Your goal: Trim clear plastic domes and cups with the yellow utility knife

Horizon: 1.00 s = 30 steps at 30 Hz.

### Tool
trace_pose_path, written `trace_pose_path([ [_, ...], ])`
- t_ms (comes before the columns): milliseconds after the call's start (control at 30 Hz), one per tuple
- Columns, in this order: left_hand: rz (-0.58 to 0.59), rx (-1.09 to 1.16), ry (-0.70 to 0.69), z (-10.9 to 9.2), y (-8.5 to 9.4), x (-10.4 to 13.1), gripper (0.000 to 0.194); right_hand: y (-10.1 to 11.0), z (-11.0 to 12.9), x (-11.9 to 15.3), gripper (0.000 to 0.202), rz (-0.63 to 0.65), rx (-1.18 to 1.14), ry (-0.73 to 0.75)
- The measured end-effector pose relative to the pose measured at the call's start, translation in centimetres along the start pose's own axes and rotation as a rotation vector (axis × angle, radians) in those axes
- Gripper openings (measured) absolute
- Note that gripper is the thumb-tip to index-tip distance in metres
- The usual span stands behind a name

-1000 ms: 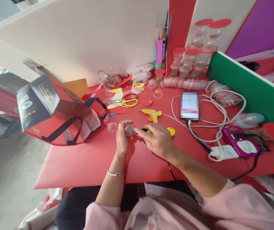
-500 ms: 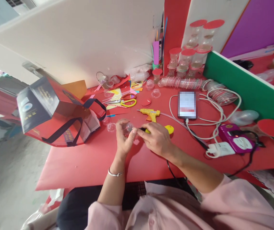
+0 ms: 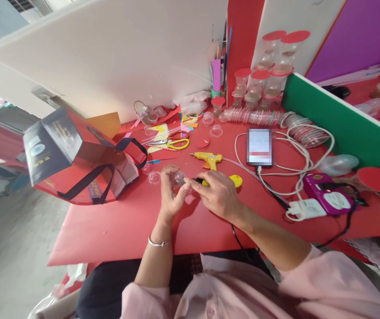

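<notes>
- Just nearer to you than the yellow glue gun, and a bit to its left, your left hand has the clear plastic cup up over the red table.
- Your left fingers bend part of the way around the cup, and your thumb comes up on the near side. How hard they squeeze can't be told.
- On your side of the glue gun, your right hand is closed around a tool with black and yellow parts. It points left at the cup. Whether it touches is too small to see.
- Your left thumb sits right by the tool's front end, so one slip could poke it.
- Pushing too hard could crack or bend the cup, since it looks thin.
- If your left fingers go loose, the smooth cup could pop out and drop near the loose clear cup, left of the glue gun.
- Your right hand is very near the glue gun's handle, so a wide swing could bump it.
- A black cord hangs down on your side of the glue gun; a snag on it could tug at things.
- The cup looks round, shiny and see-through, a little gray. Your fingers hide some of it, so its rim isn't plain to see.
</notes>
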<state>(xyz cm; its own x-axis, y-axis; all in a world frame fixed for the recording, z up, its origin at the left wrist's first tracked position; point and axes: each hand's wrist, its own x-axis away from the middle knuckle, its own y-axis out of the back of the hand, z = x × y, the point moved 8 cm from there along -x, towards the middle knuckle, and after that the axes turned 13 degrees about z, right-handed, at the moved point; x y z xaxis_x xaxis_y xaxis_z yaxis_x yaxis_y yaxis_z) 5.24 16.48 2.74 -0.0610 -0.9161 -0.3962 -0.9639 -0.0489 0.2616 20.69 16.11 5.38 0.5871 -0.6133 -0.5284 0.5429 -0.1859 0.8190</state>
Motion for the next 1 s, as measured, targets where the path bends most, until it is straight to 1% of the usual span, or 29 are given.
trace_pose_path([
  [167,0.035,0.018,-0.022,0.21,0.11,-0.08,0.046,0.22,0.21,-0.13,0.032,-0.016,-0.011,0.050],
  [333,0.043,-0.062,-0.050,-0.25,0.14,-0.07,0.046,0.28,0.13,-0.07,0.034,-0.030,0.012,0.032],
  [567,0.050,-0.032,-0.080,-0.02,0.04,0.07,0.041,0.53,0.17,-0.15,0.035,-0.029,0.004,0.039],
  [800,0.026,-0.154,-0.174,0.11,0.46,0.11,0.040,0.60,0.31,-0.05,0.034,-0.042,0.027,0.022],
  [1000,0.004,-0.184,-0.213,-0.13,0.55,0.13,0.036,0.67,0.40,0.06,0.035,-0.056,0.035,0.020],
])
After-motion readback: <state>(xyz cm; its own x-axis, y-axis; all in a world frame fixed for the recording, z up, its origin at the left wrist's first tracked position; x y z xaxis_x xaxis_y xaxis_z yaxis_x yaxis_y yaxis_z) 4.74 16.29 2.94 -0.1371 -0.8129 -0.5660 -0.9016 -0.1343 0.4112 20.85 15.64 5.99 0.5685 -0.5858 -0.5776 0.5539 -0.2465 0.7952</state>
